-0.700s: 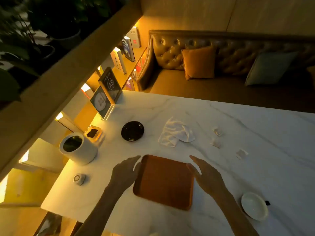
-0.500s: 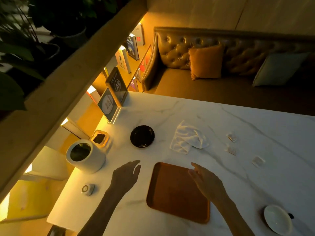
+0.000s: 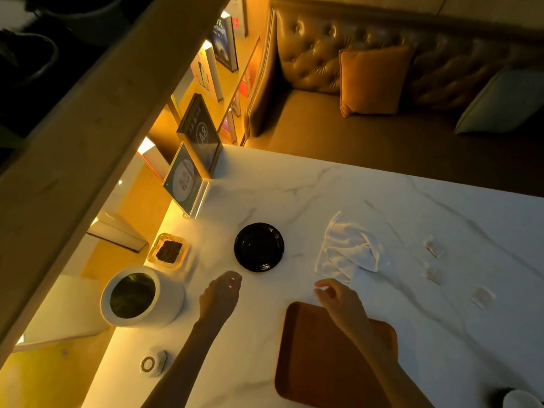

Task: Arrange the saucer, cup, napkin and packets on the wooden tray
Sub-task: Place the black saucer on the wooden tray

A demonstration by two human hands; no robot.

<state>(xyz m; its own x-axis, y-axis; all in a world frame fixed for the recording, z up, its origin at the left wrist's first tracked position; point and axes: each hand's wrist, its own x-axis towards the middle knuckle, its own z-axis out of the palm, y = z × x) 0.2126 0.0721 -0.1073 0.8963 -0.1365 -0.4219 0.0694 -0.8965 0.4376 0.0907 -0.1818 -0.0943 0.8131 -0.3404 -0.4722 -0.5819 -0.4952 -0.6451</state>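
Two bare hands, both open, empty: left hand (image 3: 220, 295) near small round black glossy saucer (image 3: 259, 247) on white marble surface (image 3: 441, 334), right hand (image 3: 343, 301) over far edge of square brown wooden tray (image 3: 312, 366). Saucer prob. rigid, slick, breakable; pinch at rim. Crumpled white napkin (image 3: 348, 251) soft, light.

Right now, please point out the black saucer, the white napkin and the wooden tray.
black saucer (image 3: 259, 247): head view, centre of its dish.
white napkin (image 3: 347, 248): head view, middle of the crumpled cloth.
wooden tray (image 3: 318, 354): head view, bare floor.

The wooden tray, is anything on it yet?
Empty. The wooden tray shows bare wood; only the right hand reaches above it.
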